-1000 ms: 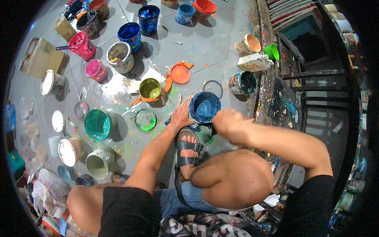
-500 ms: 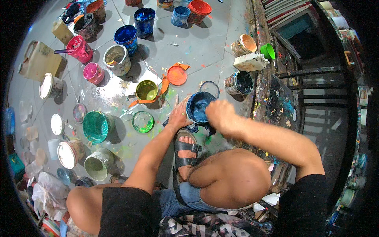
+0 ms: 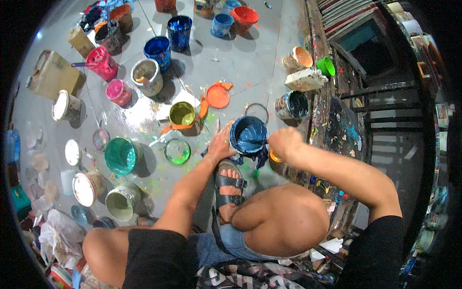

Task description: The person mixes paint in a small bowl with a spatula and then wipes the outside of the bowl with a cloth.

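Green bucket: stands on the floor, left side, well apart from both hands; low risk there.
Green-smeared lid: lies flat, near the left forearm; a low sweep of that arm could drag wet-looking paint onto skin.
Left grip: if it eased off, the bucket could slide or tip under a sideways push. Fingers lie fairly straight along the bucket's left outer wall, touching; thumb hidden, so cannot tell whether it clasps.
Sandalled foot: just behind the bucket; would catch paint if that leaned toward the body.
Blue bucket: between the two hands, mouth up, blue paint inside. Splash over the rim possible, cause: a fast or high stroke.
Dark rag: bunched at the bucket's lower right; could make an uneven footing if caught beneath. Contact underneath not visible.
Right grip: a slip would likely foul the rim. Fingers curled closed at the bucket's right edge, apparently around a thin dark stirrer; mostly hidden, identity unsure.
Dark paint can: beyond the right hand, apart from it; a wide swing forward could knock it.
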### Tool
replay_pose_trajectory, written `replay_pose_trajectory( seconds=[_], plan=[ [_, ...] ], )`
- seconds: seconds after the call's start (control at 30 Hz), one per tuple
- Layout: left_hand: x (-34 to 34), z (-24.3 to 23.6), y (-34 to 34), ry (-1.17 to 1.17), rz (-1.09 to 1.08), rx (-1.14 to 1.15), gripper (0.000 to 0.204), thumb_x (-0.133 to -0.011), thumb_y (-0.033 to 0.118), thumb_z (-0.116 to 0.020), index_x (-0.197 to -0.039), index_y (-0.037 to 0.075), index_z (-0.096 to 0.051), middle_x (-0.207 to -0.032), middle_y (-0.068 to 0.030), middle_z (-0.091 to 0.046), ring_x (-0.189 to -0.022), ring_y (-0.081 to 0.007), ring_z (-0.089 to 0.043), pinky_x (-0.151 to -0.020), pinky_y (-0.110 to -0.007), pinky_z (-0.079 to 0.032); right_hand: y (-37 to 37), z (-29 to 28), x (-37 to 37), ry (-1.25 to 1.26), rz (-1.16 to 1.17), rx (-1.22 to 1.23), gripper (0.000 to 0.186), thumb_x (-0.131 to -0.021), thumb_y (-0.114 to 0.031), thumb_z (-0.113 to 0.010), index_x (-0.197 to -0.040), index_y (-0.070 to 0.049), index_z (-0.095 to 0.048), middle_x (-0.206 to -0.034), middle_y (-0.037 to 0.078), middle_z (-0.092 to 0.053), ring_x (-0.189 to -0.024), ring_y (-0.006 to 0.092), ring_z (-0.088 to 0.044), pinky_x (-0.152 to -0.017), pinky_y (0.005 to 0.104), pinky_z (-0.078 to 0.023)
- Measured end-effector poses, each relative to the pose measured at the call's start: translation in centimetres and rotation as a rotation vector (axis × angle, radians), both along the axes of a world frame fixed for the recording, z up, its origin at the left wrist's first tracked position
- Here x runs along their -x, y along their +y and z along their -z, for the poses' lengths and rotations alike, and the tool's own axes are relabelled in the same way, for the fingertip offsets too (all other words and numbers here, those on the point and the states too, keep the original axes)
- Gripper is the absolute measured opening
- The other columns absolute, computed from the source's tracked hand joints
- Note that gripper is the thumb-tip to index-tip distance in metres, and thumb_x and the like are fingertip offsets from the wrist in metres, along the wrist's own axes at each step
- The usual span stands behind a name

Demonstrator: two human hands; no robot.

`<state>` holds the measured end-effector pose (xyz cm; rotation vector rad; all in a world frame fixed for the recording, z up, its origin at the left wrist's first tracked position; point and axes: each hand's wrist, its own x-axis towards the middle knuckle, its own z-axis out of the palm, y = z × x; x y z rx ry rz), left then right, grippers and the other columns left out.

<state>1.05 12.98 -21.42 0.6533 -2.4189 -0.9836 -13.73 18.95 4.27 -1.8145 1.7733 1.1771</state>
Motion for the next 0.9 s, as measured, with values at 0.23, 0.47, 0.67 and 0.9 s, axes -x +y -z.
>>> replay_pose_trajectory(
  seconds=[0.23,0.47,0.67,0.9],
  plan=[
    [0.4,-0.2,-0.3,0.109,-0.014,-0.009,0.106,-0.057,0.045,-0.085,-0.141,0.000,-0.036,-0.140,-0.0179,-0.047,-0.134,-0.0318,-0.042,-0.119,-0.057,-0.008,-1.5,0.0,-3.5,-0.099,0.126,0.049,0.023,-0.085,-0.024,-0.063,-0.089,-0.003,-0.074,-0.092,0.016,-0.072,-0.088,0.0315,-0.071,-0.075,0.0432,-0.057],
    [-0.1,-8.5,-2.5,0.262,0.096,-0.268,0.108,-0.053,0.046,-0.089,-0.139,0.004,-0.039,-0.130,-0.0180,-0.053,-0.124,-0.0370,-0.049,-0.109,-0.046,-0.035,0.6,-9.9,5.8,-0.271,0.349,0.018,0.056,-0.093,-0.053,-0.053,-0.092,0.000,-0.070,-0.091,0.025,-0.068,-0.091,0.0420,-0.065,-0.081,0.0485,-0.052],
    [0.5,-14.8,-4.5,0.664,-0.022,-1.096,0.096,-0.068,0.039,-0.082,-0.143,0.006,-0.032,-0.139,-0.0137,-0.049,-0.126,-0.0318,-0.050,-0.104,-0.044,-0.043,1.2,-18.3,5.1,-0.412,0.312,0.322,0.044,-0.095,-0.044,-0.054,-0.090,-0.002,-0.068,-0.086,0.024,-0.066,-0.084,0.0441,-0.062,-0.078,0.0504,-0.049],
    [1.2,-19.7,-4.1,1.052,0.262,-2.056,0.078,-0.087,0.075,-0.033,-0.143,0.022,-0.044,-0.144,-0.0117,-0.047,-0.128,-0.0355,-0.048,-0.100,-0.061,-0.040,0.7,-18.3,2.8,0.051,-0.120,0.495,0.019,-0.087,-0.026,-0.061,-0.096,-0.010,-0.059,-0.071,0.015,-0.063,-0.065,0.0327,-0.064,-0.061,0.0449,-0.051]
  ],
)
